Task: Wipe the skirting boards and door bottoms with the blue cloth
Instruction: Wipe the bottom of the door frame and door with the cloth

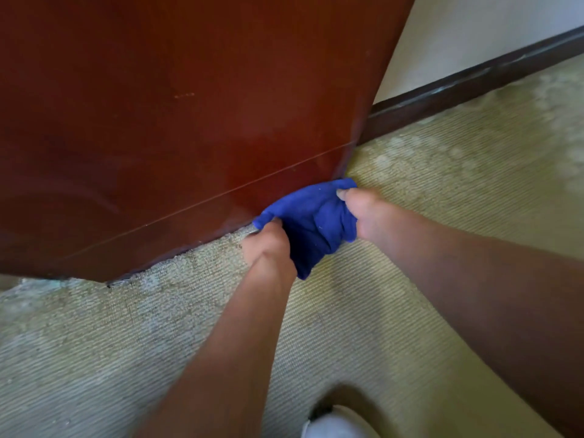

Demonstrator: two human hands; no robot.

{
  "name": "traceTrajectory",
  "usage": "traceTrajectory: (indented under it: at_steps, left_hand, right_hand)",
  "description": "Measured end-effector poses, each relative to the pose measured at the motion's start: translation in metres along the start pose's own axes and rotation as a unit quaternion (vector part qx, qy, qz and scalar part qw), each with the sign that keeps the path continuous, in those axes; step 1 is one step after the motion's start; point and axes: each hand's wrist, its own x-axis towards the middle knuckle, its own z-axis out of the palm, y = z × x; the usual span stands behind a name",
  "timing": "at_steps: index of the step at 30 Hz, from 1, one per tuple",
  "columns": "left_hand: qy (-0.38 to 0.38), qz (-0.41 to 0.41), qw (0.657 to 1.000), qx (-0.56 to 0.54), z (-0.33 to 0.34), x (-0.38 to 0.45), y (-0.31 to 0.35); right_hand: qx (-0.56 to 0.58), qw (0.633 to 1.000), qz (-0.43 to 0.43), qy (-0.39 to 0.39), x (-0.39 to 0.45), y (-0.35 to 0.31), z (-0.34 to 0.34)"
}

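Fingers (276, 221) of the left hand (268, 245) and right hand (363, 213) pinch opposite ends of the blue cloth (313, 222), bunched against the door (177, 121) bottom's right corner. Its lower edge runs leftward; the skirting board (474, 82) runs rightward.

A room in a home or lodging: worn beige carpet (395, 311) runs up to a red-brown wooden door (177, 121), dark skirting (474, 80) and pale wall (474, 33).

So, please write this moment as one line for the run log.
step: wiping door bottom | left hand: grips blue cloth | right hand: grips blue cloth | cloth: against door corner, on carpet
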Motion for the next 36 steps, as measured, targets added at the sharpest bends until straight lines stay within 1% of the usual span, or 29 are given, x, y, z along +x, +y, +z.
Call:
traceTrajectory:
  at_steps: [2,3,5,7,8,11,13,14,16,18,19,21,23,24,25,27,28,29,30,31,32,34,35,36]
  left_hand:
    - [-0.011,-0.012,1.000,-0.014,0.001,-0.006,0.007]
    - [-0.022,-0.011,0.999,-0.033,0.001,-0.009,0.013]
    - [-0.048,0.012,0.994,-0.100,0.000,-0.014,0.025]
    - [-0.102,0.036,0.979,-0.171,-0.003,-0.031,0.032]
    - [-0.126,0.051,0.971,-0.196,-0.005,-0.043,0.034]
    - [-0.172,0.102,0.954,-0.223,-0.008,-0.066,0.035]
    - [-0.165,0.133,0.956,-0.203,-0.010,-0.066,0.037]
    - [-0.159,0.138,0.959,-0.187,-0.010,-0.064,0.037]
    - [-0.150,0.128,0.969,-0.149,-0.005,-0.056,0.034]
    - [-0.135,0.087,0.982,-0.100,0.000,-0.039,0.026]
    - [-0.120,0.052,0.988,-0.080,0.000,-0.032,0.023]
    - [-0.103,-0.020,0.992,-0.069,-0.003,-0.018,0.020]
    - [-0.100,-0.057,0.990,-0.087,-0.008,-0.007,0.018]
    - [-0.101,-0.063,0.988,-0.098,-0.011,-0.009,0.019]
    - [-0.103,-0.057,0.987,-0.108,-0.013,-0.011,0.020]
    - [-0.119,-0.022,0.979,-0.162,-0.017,-0.022,0.029]
    - [-0.131,-0.003,0.974,-0.183,-0.017,-0.029,0.033]
    - [-0.136,0.016,0.974,-0.182,-0.015,-0.034,0.035]
    - [-0.130,0.030,0.975,-0.180,-0.013,-0.038,0.034]
    - [-0.120,0.047,0.975,-0.179,-0.012,-0.044,0.032]
    - [-0.105,0.064,0.976,-0.181,-0.010,-0.046,0.028]
    - [-0.082,0.069,0.981,-0.160,-0.007,-0.050,0.020]
    - [-0.092,0.045,0.985,-0.142,-0.007,-0.056,0.020]
    - [-0.112,0.008,0.986,-0.125,-0.007,-0.064,0.024]
  right_hand:
    - [-0.006,1.000,-0.001,0.010,0.003,-0.009,-0.001]
    - [0.013,0.999,-0.016,0.030,-0.005,-0.018,0.001]
    - [0.082,0.990,-0.057,0.097,-0.023,-0.035,0.000]
    - [0.149,0.965,-0.128,0.174,-0.037,-0.045,-0.005]
    - [0.173,0.951,-0.169,0.196,-0.044,-0.051,-0.008]
    - [0.206,0.909,-0.279,0.230,-0.064,-0.068,-0.017]
    - [0.183,0.902,-0.313,0.234,-0.067,-0.069,-0.017]
    - [0.155,0.909,-0.309,0.231,-0.065,-0.065,-0.015]
    - [0.104,0.941,-0.249,0.204,-0.053,-0.052,-0.011]
    - [0.038,0.973,-0.167,0.153,-0.036,-0.034,-0.010]
    - [-0.015,0.983,-0.132,0.126,-0.029,-0.026,-0.010]
    - [-0.090,0.990,-0.084,0.069,-0.028,-0.023,-0.010]
    - [-0.096,0.992,-0.066,0.045,-0.031,-0.036,-0.008]
    - [-0.075,0.994,-0.061,0.046,-0.033,-0.044,-0.007]
    - [-0.044,0.996,-0.059,0.056,-0.034,-0.052,-0.005]
    - [0.024,0.991,-0.079,0.107,-0.046,-0.059,-0.004]
    - [0.067,0.983,-0.115,0.126,-0.052,-0.057,-0.005]
    - [0.124,0.971,-0.159,0.128,-0.059,-0.054,-0.009]
    - [0.182,0.956,-0.199,0.111,-0.067,-0.050,-0.014]
    - [0.221,0.946,-0.227,0.072,-0.074,-0.045,-0.021]
    - [0.229,0.942,-0.245,0.024,-0.079,-0.038,-0.028]
    - [0.165,0.951,-0.253,-0.059,-0.088,-0.023,-0.044]
    - [0.127,0.958,-0.243,-0.078,-0.092,-0.013,-0.054]
    - [0.110,0.965,-0.225,-0.079,-0.096,-0.007,-0.065]
